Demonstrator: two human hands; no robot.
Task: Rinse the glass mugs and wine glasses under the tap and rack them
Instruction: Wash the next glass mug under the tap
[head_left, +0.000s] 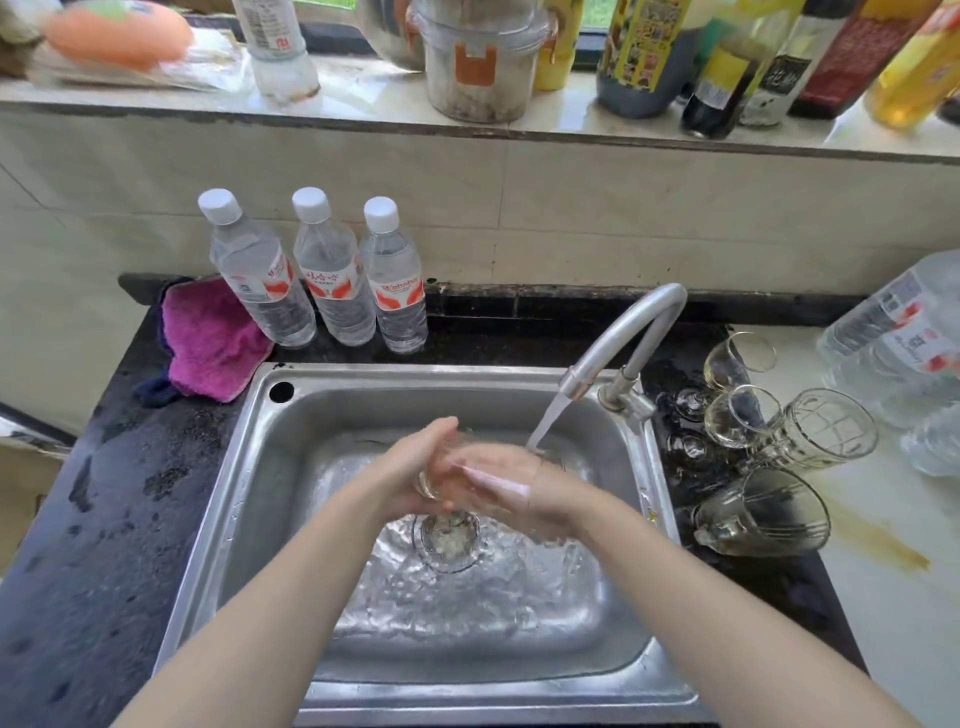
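Now, under the tap: glass (441, 480) held low over the sink (249, 467), both hands wrapped round it; mug or wine glass not tellable, blurred and mostly covered.
Left hand (410, 467): fingers curled round the near side of the glass, cupping it from the left.
Right hand (519, 493): closed on the other side, fingers laid across the wall of the glass.
Water: stream from the tap (623, 343) landing just right of the hands, pooling and rippling round the drain (449, 540).
Handling, judged: wet, smooth, hence slippery; rigid, brittle, likely to chip against steel basin or spout; moderate weight if a mug, lighter if stemmed.
Where to hold, judged: round the body with a full palm, or by a handle if there is one; not by the rim, not by a thin stem alone.
Waiting on the worktop (78, 519): wine glasses (740, 358) and ribbed glass mugs (826, 431) lying on their sides right of the sink, touching one another; lowest mug (763, 514) nearest the basin edge.
Rack: none in view.
Risk, judged: a slip while turning the glass, or a knock on the spout when lifting out.
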